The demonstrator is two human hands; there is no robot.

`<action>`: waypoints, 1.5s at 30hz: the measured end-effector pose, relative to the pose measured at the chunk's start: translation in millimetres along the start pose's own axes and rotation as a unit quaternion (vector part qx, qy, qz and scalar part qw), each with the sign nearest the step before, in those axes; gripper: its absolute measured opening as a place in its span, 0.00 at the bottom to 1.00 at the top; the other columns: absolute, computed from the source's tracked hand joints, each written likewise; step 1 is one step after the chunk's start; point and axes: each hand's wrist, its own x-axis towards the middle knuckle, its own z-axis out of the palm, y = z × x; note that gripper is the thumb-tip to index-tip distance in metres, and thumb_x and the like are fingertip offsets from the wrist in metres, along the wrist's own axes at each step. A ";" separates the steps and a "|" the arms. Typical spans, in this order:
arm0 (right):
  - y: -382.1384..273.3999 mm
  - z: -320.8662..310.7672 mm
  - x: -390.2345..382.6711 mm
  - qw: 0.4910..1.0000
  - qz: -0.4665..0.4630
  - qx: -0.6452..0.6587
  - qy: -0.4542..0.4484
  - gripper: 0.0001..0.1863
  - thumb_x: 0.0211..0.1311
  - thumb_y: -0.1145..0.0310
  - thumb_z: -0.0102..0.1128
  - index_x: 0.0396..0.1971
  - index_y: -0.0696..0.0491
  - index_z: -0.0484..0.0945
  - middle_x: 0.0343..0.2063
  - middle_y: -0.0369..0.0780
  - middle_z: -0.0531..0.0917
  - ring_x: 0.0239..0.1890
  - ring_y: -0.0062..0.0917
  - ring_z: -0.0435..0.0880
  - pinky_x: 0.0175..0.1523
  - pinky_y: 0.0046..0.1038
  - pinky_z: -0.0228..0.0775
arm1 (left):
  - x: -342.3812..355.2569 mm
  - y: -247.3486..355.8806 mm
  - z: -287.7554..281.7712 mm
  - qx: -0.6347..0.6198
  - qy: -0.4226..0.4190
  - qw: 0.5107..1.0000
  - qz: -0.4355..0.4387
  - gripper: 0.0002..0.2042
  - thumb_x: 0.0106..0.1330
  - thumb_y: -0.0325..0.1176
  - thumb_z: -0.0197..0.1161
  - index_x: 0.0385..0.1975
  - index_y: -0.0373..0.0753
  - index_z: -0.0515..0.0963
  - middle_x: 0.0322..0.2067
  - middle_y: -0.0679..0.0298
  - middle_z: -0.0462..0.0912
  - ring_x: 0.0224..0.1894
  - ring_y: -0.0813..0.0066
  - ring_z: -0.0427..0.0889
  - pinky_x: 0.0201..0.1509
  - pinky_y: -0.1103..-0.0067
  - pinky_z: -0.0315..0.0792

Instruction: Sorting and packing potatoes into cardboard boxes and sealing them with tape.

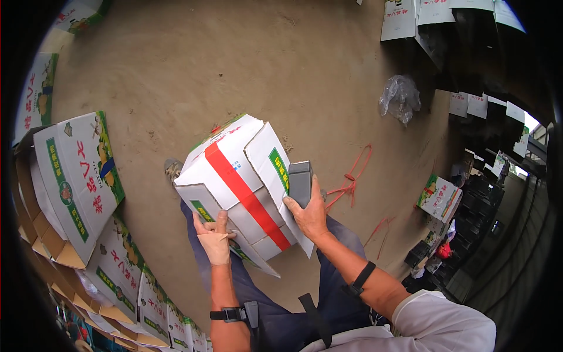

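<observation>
- I see the left hand upright at the white box's near-left flap; whether it grips, I can't tell.
- Right hand, forearm slanting, clasps a dark grey block.
- Box between the legs; green label, pale characters.

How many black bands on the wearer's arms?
2. One band is around the left forearm, below the left hand at the white box; another is around the right forearm. The pale right sleeve could hide more.
</observation>
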 end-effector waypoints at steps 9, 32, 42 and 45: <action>-17.8 37.3 -11.6 0.993 0.004 -0.085 0.076 0.56 0.49 0.62 0.74 0.69 0.68 0.44 0.57 0.62 0.72 0.56 0.49 0.76 0.62 0.36 0.67 | 7.9 -24.7 31.2 0.103 0.105 0.989 0.034 0.55 0.55 0.36 0.76 0.72 0.31 0.36 0.20 0.61 0.74 0.17 0.72 0.77 0.19 0.77 0.73; -71.1 -27.7 37.1 0.982 -0.164 -0.093 0.004 0.53 0.45 0.64 0.73 0.69 0.65 0.52 0.56 0.57 0.75 0.57 0.42 0.78 0.63 0.33 0.67 | -16.6 18.0 19.2 -0.023 0.098 0.995 0.011 0.43 0.55 0.34 0.76 0.66 0.25 0.56 0.27 0.60 0.78 0.22 0.79 0.77 0.24 0.80 0.73; -183.2 -49.7 -56.7 0.805 -0.413 -0.126 -0.406 0.51 0.44 0.69 0.72 0.70 0.60 0.54 0.45 0.54 0.82 0.42 0.44 0.85 0.49 0.35 0.77 | -55.2 55.4 -73.3 -0.348 -0.153 0.925 -0.020 0.24 0.74 0.48 0.53 0.53 0.29 0.73 0.37 0.62 0.80 0.36 0.77 0.81 0.40 0.82 0.76; -185.1 -38.2 -64.9 0.774 -0.375 -0.162 -0.484 0.51 0.44 0.69 0.71 0.70 0.58 0.54 0.40 0.53 0.82 0.39 0.45 0.84 0.45 0.37 0.77 | -68.6 54.4 -88.5 -0.377 -0.207 0.901 -0.052 0.22 0.71 0.49 0.59 0.46 0.31 0.78 0.33 0.67 0.80 0.36 0.84 0.78 0.40 0.85 0.71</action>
